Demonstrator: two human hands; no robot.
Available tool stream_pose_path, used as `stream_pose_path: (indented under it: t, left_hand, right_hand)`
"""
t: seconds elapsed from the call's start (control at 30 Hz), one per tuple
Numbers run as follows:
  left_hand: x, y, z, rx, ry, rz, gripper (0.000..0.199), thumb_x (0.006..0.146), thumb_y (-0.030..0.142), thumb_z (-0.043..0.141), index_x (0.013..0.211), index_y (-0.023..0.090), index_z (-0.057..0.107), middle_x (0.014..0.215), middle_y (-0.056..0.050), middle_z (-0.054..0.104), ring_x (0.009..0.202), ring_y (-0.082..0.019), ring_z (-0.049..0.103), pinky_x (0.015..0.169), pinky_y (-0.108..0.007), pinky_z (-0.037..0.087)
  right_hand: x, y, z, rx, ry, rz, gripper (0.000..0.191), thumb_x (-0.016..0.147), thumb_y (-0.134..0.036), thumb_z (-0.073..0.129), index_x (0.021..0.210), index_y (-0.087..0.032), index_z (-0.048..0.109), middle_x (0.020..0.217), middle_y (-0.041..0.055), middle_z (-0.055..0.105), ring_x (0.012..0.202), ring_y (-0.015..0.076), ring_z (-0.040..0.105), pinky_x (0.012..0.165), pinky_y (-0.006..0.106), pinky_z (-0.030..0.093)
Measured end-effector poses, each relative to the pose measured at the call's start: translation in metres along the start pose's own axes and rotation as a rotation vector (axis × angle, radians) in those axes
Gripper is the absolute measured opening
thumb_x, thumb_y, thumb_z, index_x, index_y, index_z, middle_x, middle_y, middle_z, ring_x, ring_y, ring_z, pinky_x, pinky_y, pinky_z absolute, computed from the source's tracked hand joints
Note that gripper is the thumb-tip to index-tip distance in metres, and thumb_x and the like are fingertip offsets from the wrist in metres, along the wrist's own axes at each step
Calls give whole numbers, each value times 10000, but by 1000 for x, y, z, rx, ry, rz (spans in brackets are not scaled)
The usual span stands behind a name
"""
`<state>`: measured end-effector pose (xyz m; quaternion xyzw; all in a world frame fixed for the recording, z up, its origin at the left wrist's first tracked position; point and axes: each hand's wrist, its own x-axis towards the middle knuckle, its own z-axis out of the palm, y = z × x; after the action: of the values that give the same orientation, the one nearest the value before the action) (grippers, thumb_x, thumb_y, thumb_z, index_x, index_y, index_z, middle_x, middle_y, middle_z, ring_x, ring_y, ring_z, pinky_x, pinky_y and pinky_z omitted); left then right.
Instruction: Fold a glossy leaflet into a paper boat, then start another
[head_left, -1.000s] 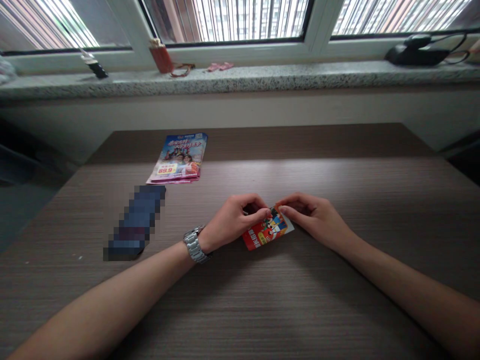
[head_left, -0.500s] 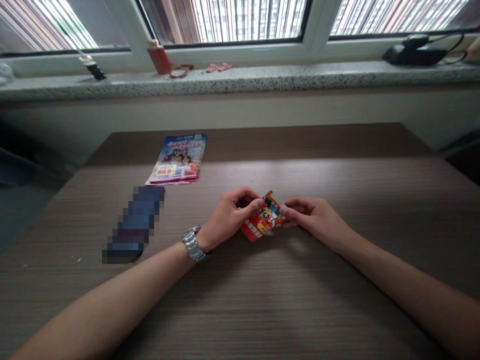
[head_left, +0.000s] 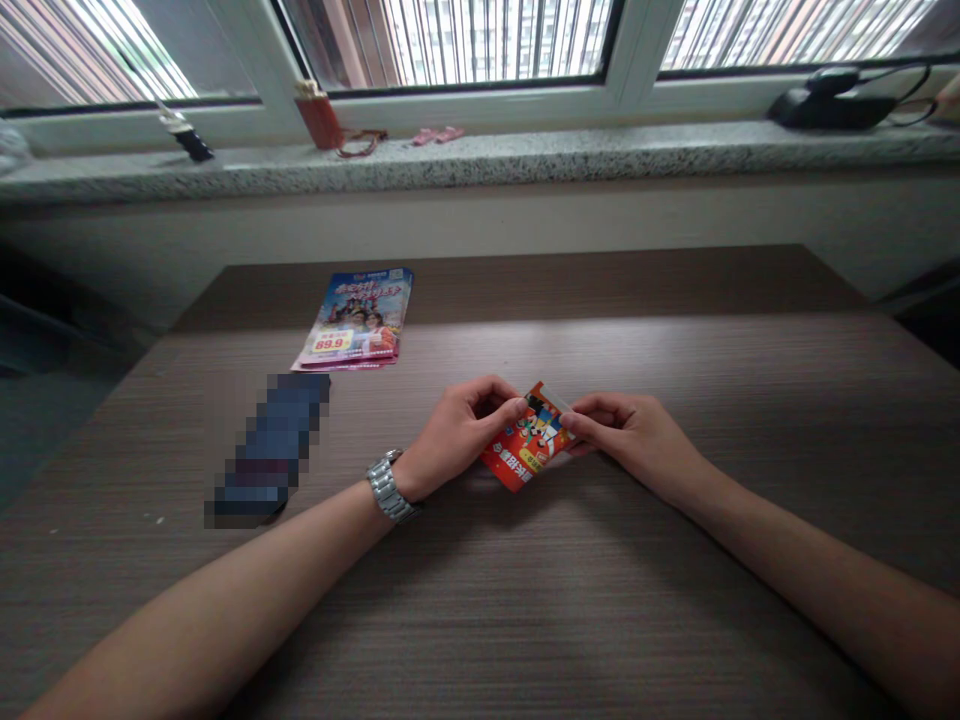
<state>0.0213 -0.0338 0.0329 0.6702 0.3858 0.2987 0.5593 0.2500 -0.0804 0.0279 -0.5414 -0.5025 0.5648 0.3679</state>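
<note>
Farthest left of the grip, beyond it on the windowsill [head_left: 570,160], lies a small black-and-white object [head_left: 187,135], too blurred to name. Nearer, left of the grip, a dark slab [head_left: 270,450] is hidden by pixelation; lying off to that side, it probably leaves the hands elbow room. A red container [head_left: 321,120] leans on the sill beyond. Below it, left of the grip and farther from the body, is a stack of leaflets [head_left: 356,320], piled face up with edges slightly out of line, perhaps simply to keep them together.

The left hand [head_left: 454,430], with a metal watch [head_left: 391,488] at its wrist, pinches the left side of a small red printed card [head_left: 529,440], thumb on the face and fingers curled behind. Pink objects [head_left: 437,135] sit on the sill beyond this hand. The card hangs slanted between the hands over the table [head_left: 480,620], a pale strip showing along its far edge; whether it is folded or layered I cannot tell.

The right hand [head_left: 649,430] pinches the opposite side, thumb over fingertips. Holding both sides likely steadies something so thin and leaves its picture in view. Right of the grip and beyond, a black device [head_left: 832,103] with a cable rests on the sill.
</note>
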Motion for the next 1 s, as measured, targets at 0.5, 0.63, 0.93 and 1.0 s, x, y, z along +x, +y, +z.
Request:
stream_pose_path:
  t: [0.5,0.63,0.93,1.0]
  left_hand:
    - [1,0,-3,61,-42,28,301,935,445,656,903,146,661,864,-24,688,766,-132,606,691,-224,494]
    - [1,1,-6,65,-71,29,279,935,419,653,893,142,650,836,-12,667,744,-122,589,679,-216,478]
    - [3,0,-2,40,-85,106,220,941,365,665,1004,155,691,945,-41,730,848,-140,665,770,-236,516]
    - [2,1,-1,65,-67,106,216,948,366,658,949,155,701,904,-34,730,822,-136,661,757,-234,516]
  right_hand:
    - [-1,3,-3,-57,-44,-57,352,791,-544,782,863,-200,769,837,39,802,734,211,760,711,334,645]
    - [-1,3,-4,-39,-74,-44,367,789,-559,779,862,-199,769,835,38,802,737,210,759,726,339,645]
    - [-2,3,-4,-94,-141,-46,329,820,-541,750,858,-215,777,792,27,797,704,198,749,689,325,629]
    - [-3,2,-4,-113,-153,-46,333,811,-550,751,851,-221,781,782,26,796,697,200,745,676,328,627]
